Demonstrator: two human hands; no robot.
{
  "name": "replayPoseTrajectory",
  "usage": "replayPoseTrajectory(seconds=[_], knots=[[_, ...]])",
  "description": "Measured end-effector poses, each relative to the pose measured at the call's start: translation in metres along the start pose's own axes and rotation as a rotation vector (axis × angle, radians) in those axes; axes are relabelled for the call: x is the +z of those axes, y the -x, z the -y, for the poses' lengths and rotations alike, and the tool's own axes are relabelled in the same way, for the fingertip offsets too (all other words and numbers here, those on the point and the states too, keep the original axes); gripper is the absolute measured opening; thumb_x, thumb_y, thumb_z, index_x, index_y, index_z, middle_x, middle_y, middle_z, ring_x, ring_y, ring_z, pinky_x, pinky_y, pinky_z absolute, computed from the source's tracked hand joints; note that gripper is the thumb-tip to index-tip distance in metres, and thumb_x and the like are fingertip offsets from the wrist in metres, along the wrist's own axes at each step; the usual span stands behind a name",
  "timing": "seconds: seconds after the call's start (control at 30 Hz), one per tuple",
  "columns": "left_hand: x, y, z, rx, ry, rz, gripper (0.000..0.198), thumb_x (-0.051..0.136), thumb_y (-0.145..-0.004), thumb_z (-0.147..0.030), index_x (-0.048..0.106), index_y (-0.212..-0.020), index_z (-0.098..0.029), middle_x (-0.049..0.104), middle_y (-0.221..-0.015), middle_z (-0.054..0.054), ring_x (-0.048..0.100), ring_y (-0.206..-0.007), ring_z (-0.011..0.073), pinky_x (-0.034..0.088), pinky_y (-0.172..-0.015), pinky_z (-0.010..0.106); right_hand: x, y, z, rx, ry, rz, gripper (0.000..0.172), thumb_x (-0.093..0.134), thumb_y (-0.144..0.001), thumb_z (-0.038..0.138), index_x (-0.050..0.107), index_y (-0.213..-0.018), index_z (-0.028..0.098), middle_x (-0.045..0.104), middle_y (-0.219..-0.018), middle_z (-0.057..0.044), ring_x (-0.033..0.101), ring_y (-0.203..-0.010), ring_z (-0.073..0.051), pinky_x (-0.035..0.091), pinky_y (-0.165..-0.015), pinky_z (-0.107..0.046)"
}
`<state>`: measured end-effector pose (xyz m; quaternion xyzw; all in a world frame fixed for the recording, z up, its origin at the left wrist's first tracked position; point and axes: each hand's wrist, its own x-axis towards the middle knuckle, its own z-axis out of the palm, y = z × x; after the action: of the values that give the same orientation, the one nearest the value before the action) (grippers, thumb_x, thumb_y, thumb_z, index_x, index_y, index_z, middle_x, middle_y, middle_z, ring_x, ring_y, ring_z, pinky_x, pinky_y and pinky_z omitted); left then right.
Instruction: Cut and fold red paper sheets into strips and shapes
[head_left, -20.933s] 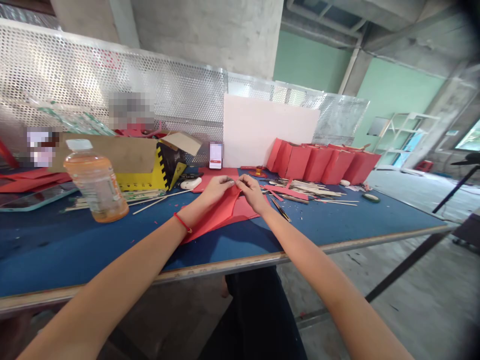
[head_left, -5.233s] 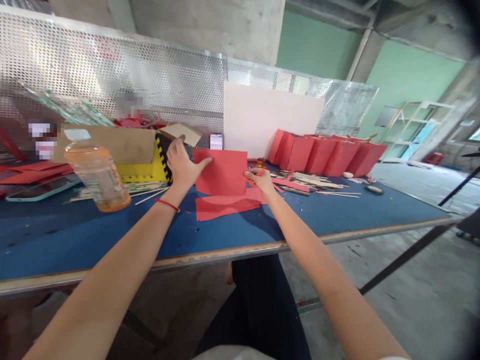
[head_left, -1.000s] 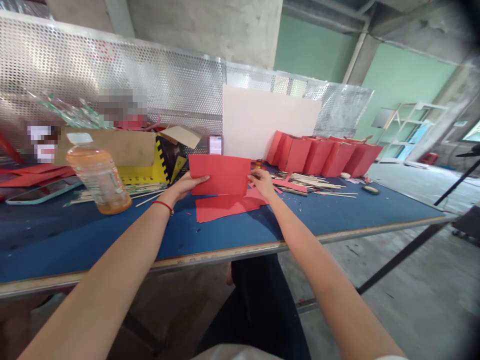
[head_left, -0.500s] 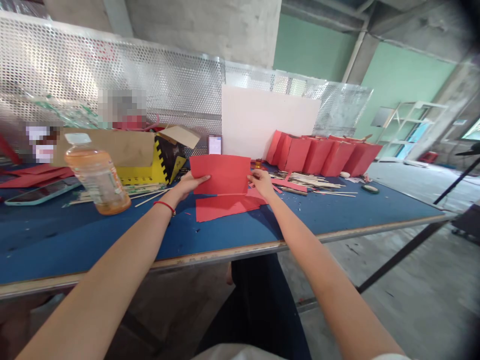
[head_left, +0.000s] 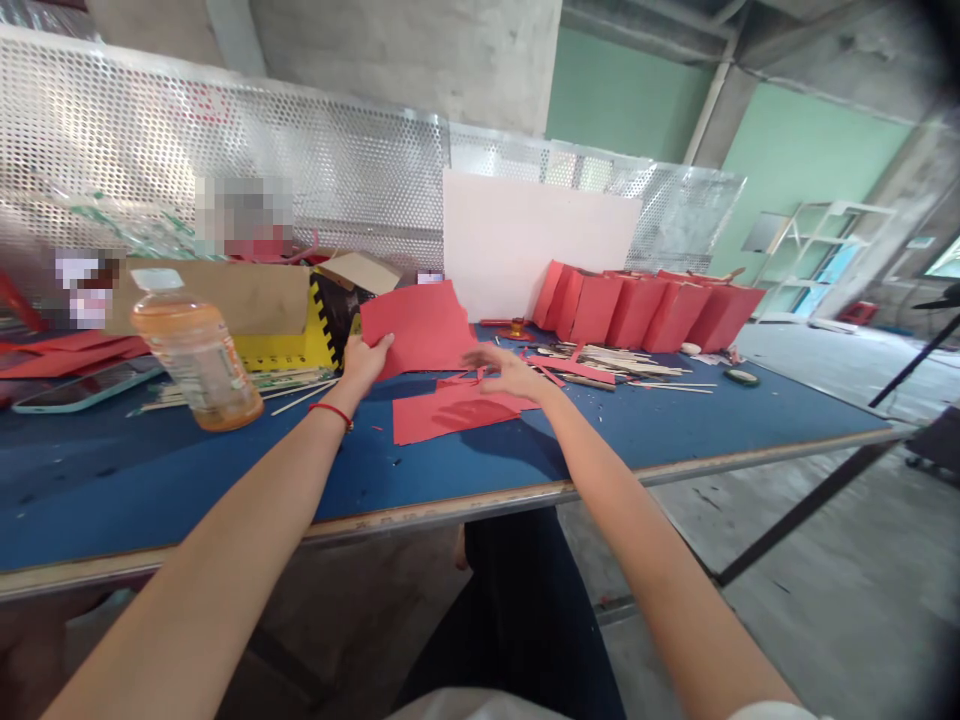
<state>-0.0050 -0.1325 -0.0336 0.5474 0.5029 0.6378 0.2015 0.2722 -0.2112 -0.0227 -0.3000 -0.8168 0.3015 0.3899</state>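
My left hand (head_left: 365, 362) pinches the left edge of a red paper sheet (head_left: 421, 328), thumb in front. The sheet is tilted and raised above the table. By its lower right corner, my right hand (head_left: 510, 372) has its fingers apart; whether a fingertip touches the sheet I cannot tell. Below both hands, more red paper sheets (head_left: 442, 415) lie flat on the blue tabletop (head_left: 450, 470). Small red paper scraps (head_left: 551, 372) are just right of my right hand.
An orange-capped-in-white drink bottle (head_left: 199, 350), a phone (head_left: 86, 388) and a yellow-black box (head_left: 292, 345) stand or lie at left. Thin wooden sticks (head_left: 622, 362) and several red paper bags (head_left: 637, 310) are at right. A white board (head_left: 525, 240) leans behind.
My right hand has let go of the sheet's right edge and moved slightly left with spread fingers. The sheet has tilted and shifted left in my left hand.
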Motion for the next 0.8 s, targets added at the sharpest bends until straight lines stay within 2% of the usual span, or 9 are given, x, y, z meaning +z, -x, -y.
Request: replayPoseTrajectory(seconds=[0.07,0.13,0.2,0.33,0.47,0.57,0.67,0.7,0.8], knots=[[0.000,0.000,-0.001,-0.020,-0.007,-0.043,0.028,0.069,-0.077,-0.023,0.071,-0.101,-0.010,0.074,-0.113,0.019,0.070,-0.107,0.0332,0.052,-0.102,0.048,0.006,0.005,0.011,-0.001,0.134,0.284,0.065,0.067,-0.066,0.012,0.060,-0.129,0.025,0.058,-0.144,-0.006,0.054,-0.133,-0.023,0.046,-0.107,-0.039],[0.002,0.001,-0.003,-0.028,0.000,-0.057,0.029,0.069,-0.078,-0.022,0.071,-0.104,-0.010,0.073,-0.116,0.018,0.071,-0.106,0.0318,0.054,-0.099,0.046,0.012,0.008,0.016,0.058,0.256,0.412,0.072,0.068,-0.065,0.010,0.059,-0.134,0.026,0.047,-0.155,-0.006,0.047,-0.140,-0.026,0.043,-0.110,-0.039],[0.003,0.002,-0.005,-0.022,0.010,-0.055,0.028,0.070,-0.077,-0.020,0.071,-0.104,-0.012,0.074,-0.115,0.016,0.071,-0.106,0.0299,0.054,-0.098,0.043,0.016,0.009,0.018,0.083,0.342,0.402,0.076,0.069,-0.064,0.009,0.057,-0.138,0.025,0.044,-0.157,-0.007,0.046,-0.140,-0.027,0.042,-0.112,-0.039],[0.005,0.005,-0.008,-0.007,0.017,-0.044,0.023,0.072,-0.075,-0.017,0.072,-0.098,-0.012,0.077,-0.107,0.014,0.071,-0.106,0.0296,0.052,-0.102,0.043,0.016,0.007,0.017,0.036,0.431,0.317,0.080,0.069,-0.066,0.008,0.053,-0.143,0.026,0.054,-0.150,-0.005,0.050,-0.136,-0.026,0.042,-0.111,-0.039],[0.004,0.006,-0.010,-0.007,0.021,-0.028,0.022,0.071,-0.075,-0.016,0.073,-0.097,-0.012,0.077,-0.104,0.013,0.072,-0.104,0.0289,0.052,-0.102,0.043,0.018,0.006,0.016,-0.020,0.484,0.295,0.071,0.076,-0.070,0.014,0.059,-0.138,0.023,0.058,-0.145,-0.008,0.055,-0.131,-0.027,0.042,-0.109,-0.041],[0.004,0.007,-0.013,-0.013,0.028,-0.029,0.024,0.070,-0.076,-0.016,0.073,-0.099,-0.011,0.077,-0.107,0.014,0.072,-0.103,0.0282,0.053,-0.101,0.042,0.022,0.005,0.019,-0.104,0.531,0.326,0.047,0.077,-0.075,0.019,0.070,-0.121,0.021,0.067,-0.134,-0.008,0.060,-0.124,-0.025,0.044,-0.104,-0.037],[0.005,0.008,-0.017,-0.013,0.037,-0.034,0.024,0.069,-0.077,-0.016,0.073,-0.100,-0.011,0.077,-0.108,0.013,0.072,-0.102,0.0275,0.054,-0.100,0.041,0.028,0.004,0.026,-0.185,0.664,0.356,0.011,0.073,-0.080,0.017,0.077,-0.090,0.019,0.077,-0.102,-0.005,0.067,-0.108,-0.023,0.046,-0.093,-0.033],[0.005,0.009,-0.019,-0.011,0.039,-0.035,0.023,0.069,-0.076,-0.016,0.073,-0.099,-0.011,0.077,-0.107,0.013,0.072,-0.102,0.0274,0.053,-0.101,0.041,0.030,0.004,0.029,-0.198,0.718,0.355,0.006,0.072,-0.080,0.015,0.076,-0.081,0.019,0.077,-0.094,-0.005,0.068,-0.106,-0.023,0.045,-0.091,-0.032],[0.006,0.010,-0.020,-0.009,0.039,-0.037,0.020,0.070,-0.075,-0.017,0.073,-0.094,-0.012,0.078,-0.102,0.012,0.071,-0.106,0.0283,0.051,-0.104,0.042,0.035,0.004,0.036,-0.229,0.833,0.352,0.015,0.068,-0.081,0.011,0.073,-0.069,0.018,0.076,-0.089,-0.007,0.066,-0.111,-0.024,0.044,-0.088,-0.032]])
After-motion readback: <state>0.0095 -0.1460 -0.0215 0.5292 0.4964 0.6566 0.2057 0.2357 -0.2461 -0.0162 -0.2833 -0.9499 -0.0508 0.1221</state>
